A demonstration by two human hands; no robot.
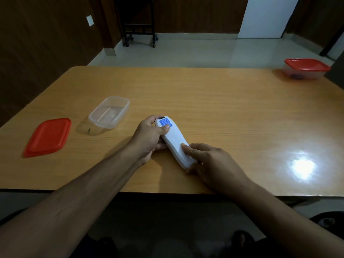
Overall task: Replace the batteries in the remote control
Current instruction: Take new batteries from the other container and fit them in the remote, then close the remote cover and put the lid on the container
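A white remote control point(174, 143) lies back-side up near the table's front middle, with a blue label at its far end. My left hand point(149, 138) wraps around its far half, thumb resting on the blue label. My right hand point(210, 164) grips the near end, with the thumb pressed flat on the back cover and the fingers tucked under the remote. No loose batteries show; the compartment looks closed.
An open clear plastic container point(109, 111) stands to the left, its red lid point(47, 136) lying flat beside it. A second clear container with a red lid on point(306, 68) sits at the far right corner. The wooden table point(223, 108) ends just below my wrists.
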